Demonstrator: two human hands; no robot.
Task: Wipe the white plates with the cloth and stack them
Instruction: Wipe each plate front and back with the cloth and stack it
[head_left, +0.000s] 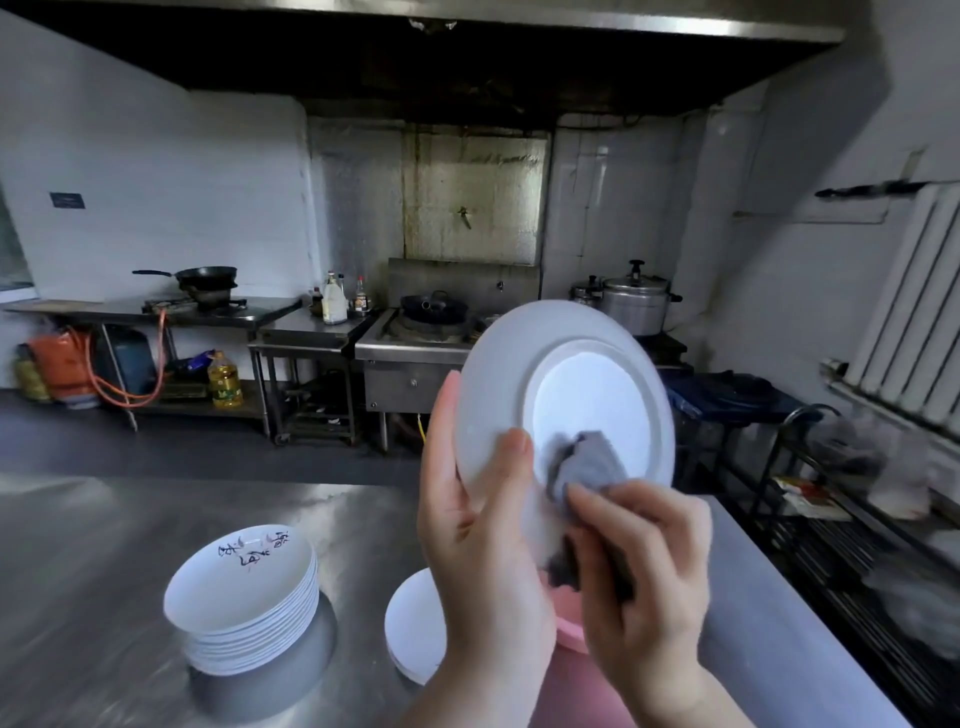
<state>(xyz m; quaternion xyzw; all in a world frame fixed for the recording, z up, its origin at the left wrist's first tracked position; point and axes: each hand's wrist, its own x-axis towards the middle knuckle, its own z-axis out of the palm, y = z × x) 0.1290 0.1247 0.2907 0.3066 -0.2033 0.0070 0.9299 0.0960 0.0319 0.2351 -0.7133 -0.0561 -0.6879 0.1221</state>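
My left hand (480, 525) grips the lower left rim of a white plate (582, 374), held upright with its underside facing me. With my right hand (639, 571) I hold a crumpled grey cloth (584, 465) pressed against the plate's base ring. On the steel table (104, 545) at lower left stands a stack of several white plates (244, 597); the top one bears dark writing. A second, lower pile of white plates (413, 623) lies beside it, partly hidden by my left forearm.
A pink object (571, 636) peeks out below my hands. Across the aisle stand a wok stove (431, 317), a bottle-laden counter (311, 327), a pan on a burner (208, 280) and steel pots (636, 301). A wire rack (852, 519) runs along the right.
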